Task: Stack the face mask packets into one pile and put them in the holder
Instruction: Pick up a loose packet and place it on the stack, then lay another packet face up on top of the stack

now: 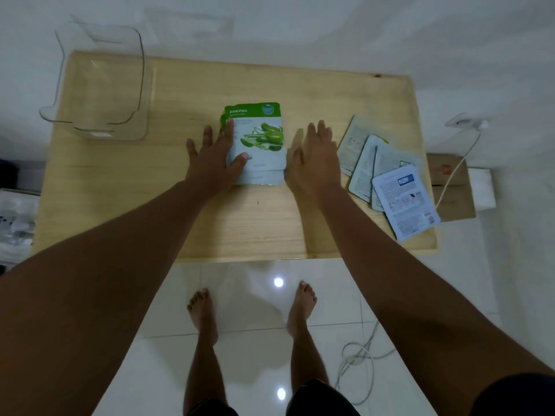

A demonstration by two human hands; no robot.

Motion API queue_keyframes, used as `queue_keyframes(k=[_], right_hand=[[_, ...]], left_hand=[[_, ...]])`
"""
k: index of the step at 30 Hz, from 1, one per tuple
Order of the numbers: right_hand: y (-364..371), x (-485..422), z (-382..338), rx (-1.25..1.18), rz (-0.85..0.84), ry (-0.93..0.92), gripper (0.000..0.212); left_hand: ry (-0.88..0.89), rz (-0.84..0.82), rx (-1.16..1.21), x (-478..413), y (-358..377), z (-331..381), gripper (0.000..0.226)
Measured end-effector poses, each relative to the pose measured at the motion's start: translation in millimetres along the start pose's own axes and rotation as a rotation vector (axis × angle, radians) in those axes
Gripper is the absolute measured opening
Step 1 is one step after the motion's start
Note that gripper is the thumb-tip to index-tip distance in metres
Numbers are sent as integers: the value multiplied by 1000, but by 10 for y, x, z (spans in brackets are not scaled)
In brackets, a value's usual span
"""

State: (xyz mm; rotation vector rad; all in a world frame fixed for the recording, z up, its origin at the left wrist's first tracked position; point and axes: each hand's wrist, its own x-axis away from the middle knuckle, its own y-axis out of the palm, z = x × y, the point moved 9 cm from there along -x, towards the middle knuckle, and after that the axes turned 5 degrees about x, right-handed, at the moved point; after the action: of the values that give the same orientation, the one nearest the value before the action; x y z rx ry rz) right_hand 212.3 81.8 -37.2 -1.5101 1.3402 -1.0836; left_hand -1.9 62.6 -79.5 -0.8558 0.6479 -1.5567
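A small pile of face mask packets (260, 142), topped by a green and white aloe vera packet, lies at the middle of the wooden table (270, 223). My left hand (211, 159) lies flat on the pile's left edge, thumb and a finger on the top packet. My right hand (315, 157) rests flat on the table against the pile's right edge, holding nothing. Several more packets (387, 178) lie fanned out, back side up, at the table's right edge. The clear plastic holder (99, 85) stands at the far left corner of the table.
A cardboard box (450, 187) and a white cable (459, 163) sit on the floor right of the table. More white cable (357, 364) loops on the tiles near my bare feet (207, 313). Cluttered items lie at the left edge of view.
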Motion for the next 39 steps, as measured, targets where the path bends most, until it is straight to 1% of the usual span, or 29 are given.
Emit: queue_keyframes(k=[3,5,6,10,11,14,18,21,23,26,30,33,35,39], right_hand=[[-94,-179,625,254,-77,261,67],[-121,-236,896,278,-118,375,68],[-121,-262,943,258,-124,382,65],[-168,-306,799,221,-72,252,38],[-176,-291,761,214,-63,237,35],[-163,-227,707,173,-54,246,38],[-214,-205,675,139,-18,215,33],[-294,-179,692,105,14,242,34],[-383,-160,681,41,55,248,30],[-551,-147,564,-162,156,200,22],[-788,-107,232,-395,341,125,16],[-874,-61,62,-618,443,138,13],[-826,-48,-22,-729,448,153,12],[-498,-10,-127,-820,320,256,17]], left_hand=[[-8,-24,13,-24,3,-16,79],[-12,-29,14,-23,8,-23,79],[-12,-27,14,-20,9,-22,79],[-10,-17,4,-9,15,-14,80],[-10,-12,5,-8,11,-12,80],[-13,-5,11,-5,2,-11,79],[-10,-16,14,-7,5,-10,78],[-10,-21,18,-5,4,-12,79],[-12,-28,21,0,5,-7,79],[-14,-32,25,5,0,1,79],[-12,-31,19,16,0,20,79],[-13,-40,11,24,-4,28,77],[-13,-39,26,31,-18,32,73],[-13,-28,70,33,-33,57,68]])
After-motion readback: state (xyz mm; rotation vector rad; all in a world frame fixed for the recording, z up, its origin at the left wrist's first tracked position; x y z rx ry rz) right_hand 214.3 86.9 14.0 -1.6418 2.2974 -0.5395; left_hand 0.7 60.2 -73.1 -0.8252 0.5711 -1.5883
